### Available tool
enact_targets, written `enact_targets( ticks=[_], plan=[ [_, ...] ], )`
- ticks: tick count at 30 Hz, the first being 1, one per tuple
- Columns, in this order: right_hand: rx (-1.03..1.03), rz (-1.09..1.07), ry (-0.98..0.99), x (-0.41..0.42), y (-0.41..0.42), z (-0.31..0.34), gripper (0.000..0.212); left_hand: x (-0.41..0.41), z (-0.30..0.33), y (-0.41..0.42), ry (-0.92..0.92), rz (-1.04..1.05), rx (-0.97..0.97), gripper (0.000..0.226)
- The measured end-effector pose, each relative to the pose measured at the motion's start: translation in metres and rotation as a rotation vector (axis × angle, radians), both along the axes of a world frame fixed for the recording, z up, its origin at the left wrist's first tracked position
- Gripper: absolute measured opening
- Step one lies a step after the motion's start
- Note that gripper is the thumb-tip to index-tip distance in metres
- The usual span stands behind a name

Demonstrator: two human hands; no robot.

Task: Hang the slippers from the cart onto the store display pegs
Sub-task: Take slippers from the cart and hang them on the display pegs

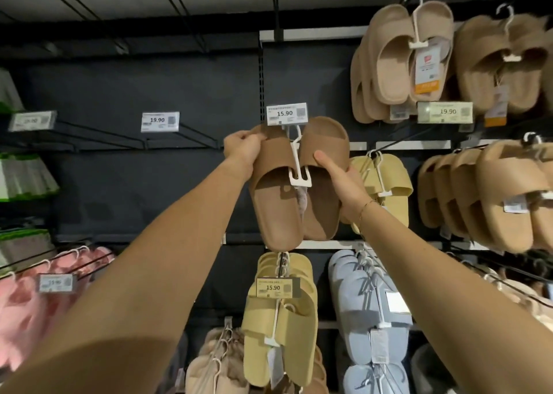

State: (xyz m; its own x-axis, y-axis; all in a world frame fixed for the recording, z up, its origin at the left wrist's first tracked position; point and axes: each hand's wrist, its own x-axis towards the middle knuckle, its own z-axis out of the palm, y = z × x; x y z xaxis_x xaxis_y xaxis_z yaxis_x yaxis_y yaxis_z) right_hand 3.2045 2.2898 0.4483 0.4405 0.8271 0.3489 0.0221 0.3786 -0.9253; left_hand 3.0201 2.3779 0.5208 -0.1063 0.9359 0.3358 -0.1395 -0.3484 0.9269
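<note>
A pair of brown slippers joined by a white plastic hanger is raised in front of the dark display wall. My left hand grips the top of the left slipper. My right hand holds the right slipper from the side, thumb across its strap. The hanger's hook sits right behind the 15.90 price tag at the tip of a peg; whether the hook rests on the peg is hidden by the tag. The cart is out of view.
Bare black pegs with a 19.90 tag reach out to the left. Beige slippers hang above right, yellow slippers just right of my hand, yellow and blue pairs below, pink ones at lower left.
</note>
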Motion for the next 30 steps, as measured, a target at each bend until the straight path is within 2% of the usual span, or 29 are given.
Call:
enact_targets(
  ticks=[4,7,9,12,14,17,24,28,30],
  plan=[
    [-0.021,-0.036,-0.007,0.012,0.018,-0.001,0.092,0.010,-0.004,0.027,0.026,0.020,-0.089,0.032],
    [-0.015,-0.057,0.008,0.019,0.041,-0.006,0.092,0.017,-0.013,0.042,0.012,-0.006,-0.119,0.018],
    [-0.017,-0.077,0.017,0.024,0.060,-0.008,0.094,0.025,-0.021,0.054,-0.004,-0.041,-0.137,0.019],
    [-0.036,-0.111,0.036,0.029,0.092,-0.012,0.093,0.037,-0.036,0.069,0.017,-0.109,-0.139,0.055],
    [-0.060,-0.135,0.039,0.033,0.113,-0.018,0.096,0.043,-0.052,0.084,0.099,-0.131,-0.137,0.077],
    [-0.098,-0.154,0.026,0.037,0.141,-0.027,0.103,0.045,-0.075,0.108,0.212,-0.148,-0.106,0.080],
    [-0.143,-0.101,-0.010,0.042,0.192,-0.044,0.103,0.056,-0.106,0.152,0.157,-0.095,0.012,0.098],
    [-0.129,-0.130,-0.024,0.043,0.199,-0.043,0.098,0.055,-0.112,0.161,0.230,-0.045,0.038,0.117],
    [-0.124,-0.158,-0.063,0.038,0.193,-0.040,0.095,0.053,-0.115,0.160,0.262,-0.030,0.045,0.118]
  ],
)
